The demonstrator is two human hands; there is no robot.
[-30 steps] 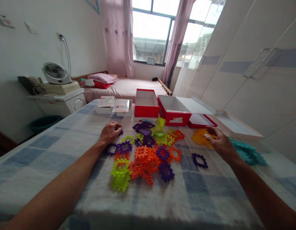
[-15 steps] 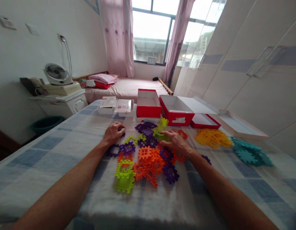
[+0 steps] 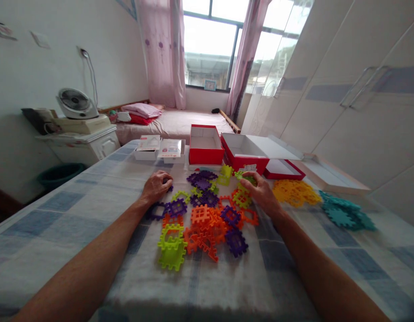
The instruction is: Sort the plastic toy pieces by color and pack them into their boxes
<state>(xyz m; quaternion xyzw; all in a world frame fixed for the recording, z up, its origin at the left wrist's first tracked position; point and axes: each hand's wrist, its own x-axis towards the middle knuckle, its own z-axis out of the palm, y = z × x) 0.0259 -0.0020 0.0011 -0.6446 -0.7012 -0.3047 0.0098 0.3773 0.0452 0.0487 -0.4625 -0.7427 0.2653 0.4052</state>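
Observation:
My right hand (image 3: 263, 191) is closed on a lime-green interlocking plastic tile (image 3: 247, 177), above the right side of a mixed heap. Another lime-green tile (image 3: 242, 197) lies just below its fingers. On the left, my left hand (image 3: 156, 186) rests on the cloth, fingers curled over a purple tile (image 3: 171, 188) that is mostly hidden. Between the hands spread purple tiles (image 3: 203, 180) and orange tiles (image 3: 200, 215). Nearest me, a lime-green tile (image 3: 173, 257) overlaps another one.
Yellow tiles (image 3: 296, 193) and teal tiles (image 3: 344, 212) lie in separate piles at right. Behind the heap stand an upright red box (image 3: 206, 155), a wider open red box (image 3: 243, 163) and small white boxes (image 3: 147, 154). A checked cloth (image 3: 76, 232) covers the table.
My right hand has moved right and slightly away from the middle of the heap, lifting a lime-green tile with it. My left hand has stayed in place on the cloth.

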